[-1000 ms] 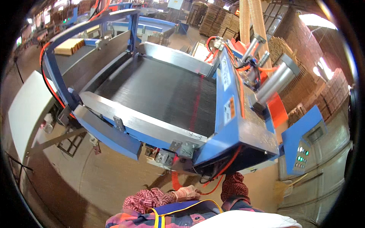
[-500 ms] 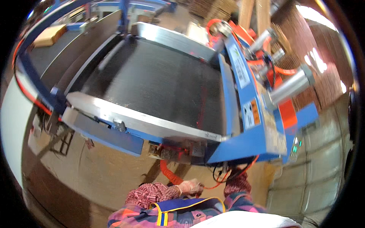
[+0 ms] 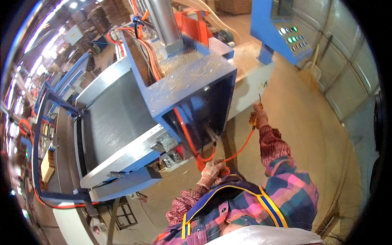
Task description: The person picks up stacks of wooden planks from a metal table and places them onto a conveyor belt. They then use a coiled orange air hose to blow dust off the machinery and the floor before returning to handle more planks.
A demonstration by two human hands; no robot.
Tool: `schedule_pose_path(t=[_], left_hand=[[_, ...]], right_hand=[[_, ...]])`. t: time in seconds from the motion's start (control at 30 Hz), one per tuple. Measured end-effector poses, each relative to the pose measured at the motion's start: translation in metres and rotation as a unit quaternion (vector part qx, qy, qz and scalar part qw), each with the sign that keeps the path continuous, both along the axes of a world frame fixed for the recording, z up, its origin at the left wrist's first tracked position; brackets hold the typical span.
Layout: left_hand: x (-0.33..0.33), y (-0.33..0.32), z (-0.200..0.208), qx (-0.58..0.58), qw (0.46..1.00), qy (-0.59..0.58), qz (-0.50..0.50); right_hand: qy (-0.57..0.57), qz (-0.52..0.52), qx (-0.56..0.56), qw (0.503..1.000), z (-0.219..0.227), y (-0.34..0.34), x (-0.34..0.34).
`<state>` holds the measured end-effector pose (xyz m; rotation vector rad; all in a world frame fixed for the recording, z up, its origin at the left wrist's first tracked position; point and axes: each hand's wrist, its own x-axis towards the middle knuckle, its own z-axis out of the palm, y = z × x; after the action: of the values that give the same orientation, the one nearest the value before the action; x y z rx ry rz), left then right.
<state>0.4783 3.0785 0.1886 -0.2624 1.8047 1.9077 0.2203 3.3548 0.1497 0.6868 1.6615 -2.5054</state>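
One o'clock from torso [image 3: 245,206]: right hand [image 3: 259,118], fingers wrapped around slim, orange, plastic-looking air gun [image 3: 261,105]; likely light, stiff, best gripped by handle. Eleven o'clock: left hand [image 3: 211,171] pinches thin, orange, likely flexible plastic hose [image 3: 246,145].

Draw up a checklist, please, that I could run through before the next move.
1. Right hand gripping the air gun: ok.
2. Nozzle pointing away from the body: ok.
3. Left hand on the orange hose: ok.
4. Top of the blue housing free of dust: not ok, pale debris lies scattered over it.
5. Control panel unlit: not ok, green lights glow.
6. Black belt stopped: cannot tell.
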Motion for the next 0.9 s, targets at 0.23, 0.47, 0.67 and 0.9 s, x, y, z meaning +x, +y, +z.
schedule_pose_path(t=[0.23, 0.47, 0.67, 0.9], left_hand=[[-0.014, 0.101, 0.036, 0.016, 0.999, -0.042, -0.006], [0.048, 0.125, 0.032, -0.003, 0.995, -0.089, -0.035], [0.155, 0.139, 0.015, -0.012, 0.999, -0.015, -0.030], [0.300, 0.163, -0.020, 0.177, 0.981, 0.001, 0.080]], right_hand=[[0.090, 0.110, 0.006, 0.990, 0.074, 0.066, -0.026], [0.101, 0.163, 0.050, 0.980, 0.085, 0.093, 0.049], [0.117, 0.147, 0.112, 0.976, 0.107, 0.091, 0.146], [0.160, 0.208, 0.246, 0.933, 0.190, 0.023, 0.287]])
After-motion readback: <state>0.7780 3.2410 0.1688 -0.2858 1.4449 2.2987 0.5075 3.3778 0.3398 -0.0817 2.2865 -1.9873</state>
